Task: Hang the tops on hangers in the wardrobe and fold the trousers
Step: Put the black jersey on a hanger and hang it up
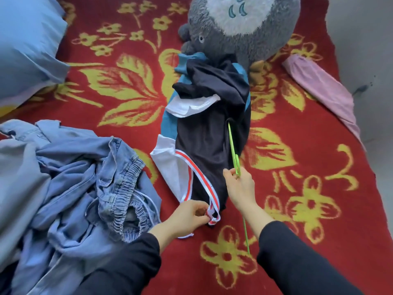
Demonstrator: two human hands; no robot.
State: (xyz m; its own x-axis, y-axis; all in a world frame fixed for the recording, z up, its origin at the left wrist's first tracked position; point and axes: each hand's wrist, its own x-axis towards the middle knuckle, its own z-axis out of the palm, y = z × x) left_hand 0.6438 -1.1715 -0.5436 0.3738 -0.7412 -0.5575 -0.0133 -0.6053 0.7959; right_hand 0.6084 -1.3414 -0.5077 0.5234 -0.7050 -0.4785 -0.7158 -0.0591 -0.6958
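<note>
A dark navy top (204, 133) with white sleeves and a red-and-white striped collar lies lengthwise on the red blanket, over a teal garment (170, 122). My left hand (189, 216) pinches the striped collar at the top's near end. My right hand (240, 186) grips a thin green hanger (232, 147), whose far arm disappears under the navy fabric. A heap of blue denim trousers (119, 188) and light blue clothes lies at the left.
A red blanket (308, 209) with yellow flowers covers the bed. A grey plush toy (244, 28) sits at the far end, a blue pillow (27, 45) at the far left, a pink cloth (325, 92) at the right edge by the wall.
</note>
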